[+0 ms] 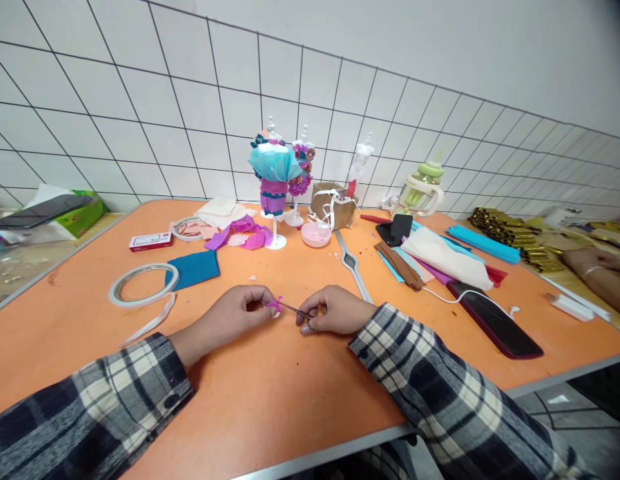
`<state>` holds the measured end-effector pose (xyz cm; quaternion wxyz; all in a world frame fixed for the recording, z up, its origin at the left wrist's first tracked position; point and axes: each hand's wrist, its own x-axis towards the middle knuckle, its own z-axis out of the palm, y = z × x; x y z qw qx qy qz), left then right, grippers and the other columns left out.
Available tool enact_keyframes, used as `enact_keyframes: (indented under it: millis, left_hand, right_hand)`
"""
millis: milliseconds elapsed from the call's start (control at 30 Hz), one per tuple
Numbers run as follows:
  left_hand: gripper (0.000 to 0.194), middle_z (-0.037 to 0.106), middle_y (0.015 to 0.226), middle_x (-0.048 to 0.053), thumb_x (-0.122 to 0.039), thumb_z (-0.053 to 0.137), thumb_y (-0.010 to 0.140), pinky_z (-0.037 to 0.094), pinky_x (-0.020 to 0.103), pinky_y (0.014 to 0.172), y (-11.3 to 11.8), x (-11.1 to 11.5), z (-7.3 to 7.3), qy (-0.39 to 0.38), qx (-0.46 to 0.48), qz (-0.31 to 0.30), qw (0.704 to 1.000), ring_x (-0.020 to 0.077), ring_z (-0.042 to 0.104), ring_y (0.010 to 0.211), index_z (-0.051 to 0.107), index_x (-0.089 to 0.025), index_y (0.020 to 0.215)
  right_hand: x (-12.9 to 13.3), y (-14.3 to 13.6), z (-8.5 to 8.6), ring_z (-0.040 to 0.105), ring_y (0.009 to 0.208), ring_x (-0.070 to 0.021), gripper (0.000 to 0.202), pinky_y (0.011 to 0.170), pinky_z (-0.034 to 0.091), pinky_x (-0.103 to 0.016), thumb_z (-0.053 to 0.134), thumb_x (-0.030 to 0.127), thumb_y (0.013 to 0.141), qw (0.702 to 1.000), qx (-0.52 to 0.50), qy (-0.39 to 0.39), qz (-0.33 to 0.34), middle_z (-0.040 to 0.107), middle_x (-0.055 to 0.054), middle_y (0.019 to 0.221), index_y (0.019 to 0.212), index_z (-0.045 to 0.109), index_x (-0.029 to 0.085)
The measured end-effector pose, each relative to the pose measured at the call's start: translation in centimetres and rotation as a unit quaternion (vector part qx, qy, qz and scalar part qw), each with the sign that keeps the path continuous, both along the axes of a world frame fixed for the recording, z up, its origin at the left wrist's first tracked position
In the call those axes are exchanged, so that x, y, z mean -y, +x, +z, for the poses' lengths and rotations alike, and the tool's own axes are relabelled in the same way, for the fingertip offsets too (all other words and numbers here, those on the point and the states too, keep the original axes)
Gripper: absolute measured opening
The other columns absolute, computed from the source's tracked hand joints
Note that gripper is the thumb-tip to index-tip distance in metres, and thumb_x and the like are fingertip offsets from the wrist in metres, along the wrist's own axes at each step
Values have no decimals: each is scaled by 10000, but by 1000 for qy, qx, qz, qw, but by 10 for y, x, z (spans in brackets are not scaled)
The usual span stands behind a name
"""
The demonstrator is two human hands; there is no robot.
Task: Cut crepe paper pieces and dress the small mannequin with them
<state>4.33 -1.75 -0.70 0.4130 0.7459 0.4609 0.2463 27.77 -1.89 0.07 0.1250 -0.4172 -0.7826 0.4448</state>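
Observation:
Low over the front middle of the table, my left hand [245,311] pinches a small crumpled purple crepe paper piece [274,306] with a pale bit at its lower edge. Opposite it, my right hand [337,311] is closed around small dark metal scissors [299,312]. Their thin tips point left and meet the purple piece; the fingers partly hide the handles. Behind the hands stands a small dress form [274,180] in turquoise and purple paper, with a second decorated form [303,170] beside it. A pink bowl [317,235] sits to their right.
To the left lie a tape roll [117,291], a blue paper piece [200,270], a red-white box [150,241] and purple paper [240,233]. Rightward are folded papers [445,257], a phone [495,320] with a white cable, and a bottle [424,190]. Another person's arm [600,263] rests far right.

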Motion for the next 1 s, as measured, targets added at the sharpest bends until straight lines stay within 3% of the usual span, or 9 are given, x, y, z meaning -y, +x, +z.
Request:
enact_keyframes:
  millis: [500,800,1000]
  left_hand:
    - [280,693,748,28,-445,635,760,493,289,682,1,1,4,-16,10,4,1000,190,622,728,656,-169,719]
    - [270,677,736,24,-436,631,765,490,290,677,1,1,2,-16,8,-3,1000,186,615,717,657,-170,727]
    - [251,674,728,22,-415,618,776,484,282,657,1,1,2,-5,-5,-10,1000,182,606,700,670,-172,742]
  right_hand:
    - [4,-2,8,434,591,-78,293,535,314,-204,702,422,733,1000,19,5,20,563,40,682,892,696,175]
    - [3,1,7,385,543,-79,346,494,262,-217,689,465,734,998,13,-46,30,466,53,574,868,715,146]
    - [3,0,5,391,537,-80,329,489,257,-218,700,439,725,999,16,-40,33,460,54,563,876,731,149]
